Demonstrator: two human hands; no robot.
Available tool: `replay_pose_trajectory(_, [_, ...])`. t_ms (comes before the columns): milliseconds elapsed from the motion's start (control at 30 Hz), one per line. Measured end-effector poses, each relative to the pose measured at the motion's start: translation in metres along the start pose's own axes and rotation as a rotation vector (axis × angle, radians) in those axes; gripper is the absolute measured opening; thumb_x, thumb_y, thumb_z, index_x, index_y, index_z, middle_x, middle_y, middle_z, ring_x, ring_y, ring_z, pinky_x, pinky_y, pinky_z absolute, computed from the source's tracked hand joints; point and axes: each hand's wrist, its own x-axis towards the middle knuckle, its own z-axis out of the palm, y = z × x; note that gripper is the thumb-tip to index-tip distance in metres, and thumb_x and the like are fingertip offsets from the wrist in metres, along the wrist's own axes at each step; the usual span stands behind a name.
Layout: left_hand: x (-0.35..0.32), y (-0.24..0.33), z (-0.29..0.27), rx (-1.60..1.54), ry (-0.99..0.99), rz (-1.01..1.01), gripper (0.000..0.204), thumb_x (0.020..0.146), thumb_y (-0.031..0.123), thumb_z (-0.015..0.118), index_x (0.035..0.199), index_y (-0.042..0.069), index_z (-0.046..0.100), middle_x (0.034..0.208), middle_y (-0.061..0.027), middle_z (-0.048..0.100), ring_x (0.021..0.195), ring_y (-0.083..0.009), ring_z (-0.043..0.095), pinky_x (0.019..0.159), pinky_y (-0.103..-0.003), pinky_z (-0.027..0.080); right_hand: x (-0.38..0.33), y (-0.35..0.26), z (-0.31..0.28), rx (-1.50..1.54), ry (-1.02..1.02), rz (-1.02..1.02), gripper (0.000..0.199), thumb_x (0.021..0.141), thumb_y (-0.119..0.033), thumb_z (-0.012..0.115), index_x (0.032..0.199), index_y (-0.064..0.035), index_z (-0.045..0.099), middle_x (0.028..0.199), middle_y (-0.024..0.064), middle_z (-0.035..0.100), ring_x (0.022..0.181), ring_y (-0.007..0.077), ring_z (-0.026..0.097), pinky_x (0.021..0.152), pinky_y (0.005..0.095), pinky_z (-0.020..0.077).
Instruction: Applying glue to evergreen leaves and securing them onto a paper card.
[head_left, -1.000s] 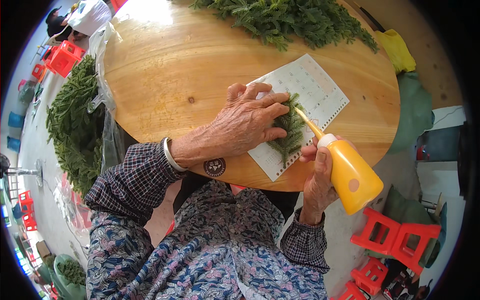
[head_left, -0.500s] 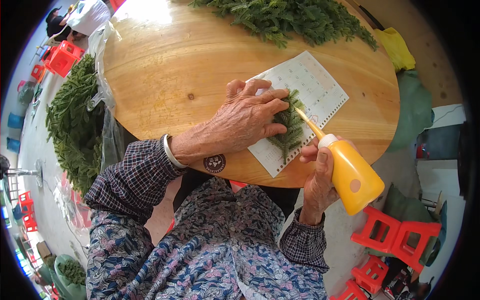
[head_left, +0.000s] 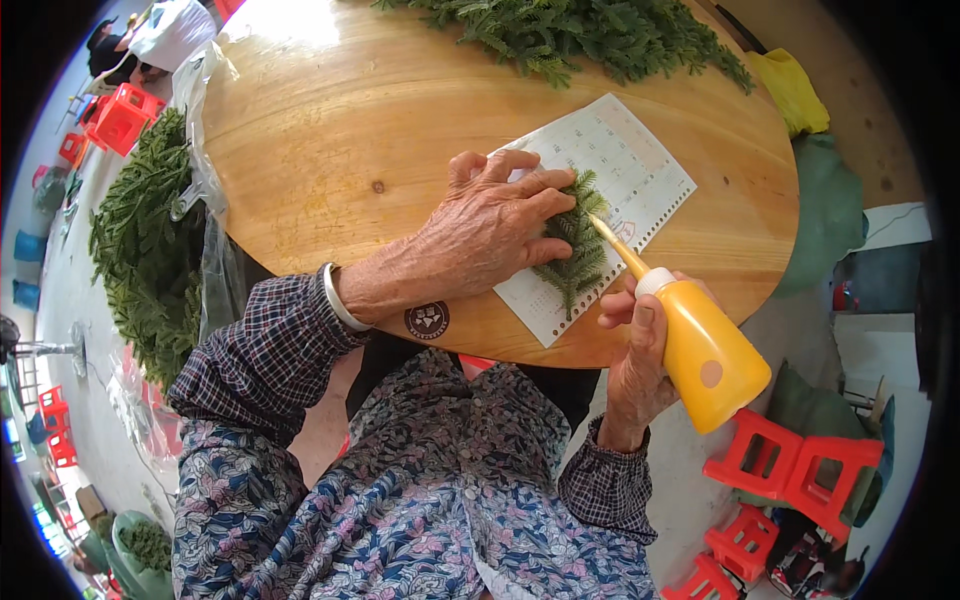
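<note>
A flat green artificial fir sprig [head_left: 578, 240] lies on a white calendar sheet [head_left: 628, 150] on the round wooden table [head_left: 300, 170]. My left hand [head_left: 500, 215] holds the sprig down, its bent fingertips and thumb on the sprig's left side. The fingers hide part of the sprig. In my right hand [head_left: 640, 350] is a yellow squeeze bottle [head_left: 708, 350] with a white collar and a long pale nozzle. It is tilted, its nozzle tip at the sprig's right edge; whether they touch I cannot tell. No liquid is visible at the tip.
A heap of green fir branches [head_left: 600, 40] lies at the table's far edge. Another green bundle [head_left: 150, 250] stands at the left beside clear plastic film [head_left: 205, 150]. Red stools [head_left: 790, 470] stand on the floor at lower right. A person [head_left: 110, 50] sits far off at upper left.
The table and everything on it sit slightly higher in the picture. Both hands keep nearly the same pose, and the nozzle stays at the sprig's right edge.
</note>
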Motion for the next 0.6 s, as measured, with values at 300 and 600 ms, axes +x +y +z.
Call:
replay_pose_trajectory(300, [0.002, 0.001, -0.003, -0.058, -0.054, -0.055, 0.04, 0.083, 0.035, 0.065, 0.112, 0.008, 0.063, 0.135, -0.0036, 0.052, 0.127, -0.0253, 0.038, 0.104, -0.044, 0.023, -0.007, -0.013, 0.003, -0.028, 0.025, 0.054, 0.035, 0.085, -0.013, 0.062, 0.114, -0.0021, 0.046, 0.087, 0.0161, 0.061, 0.063, 0.0178, 0.06, 0.054, 0.0235, 0.0495])
replay_pose_trajectory(600, [0.003, 0.003, -0.005, -0.053, -0.047, -0.049, 0.04, 0.083, 0.034, 0.066, 0.112, 0.007, 0.063, 0.134, -0.0046, 0.052, 0.127, -0.0261, 0.038, 0.104, -0.043, 0.024, -0.003, -0.018, 0.008, 0.152, 0.053, 0.101, 0.039, 0.081, -0.004, 0.064, 0.114, -0.0013, 0.045, 0.097, 0.0133, 0.056, 0.062, 0.0166, 0.058, 0.056, 0.0242, 0.0497])
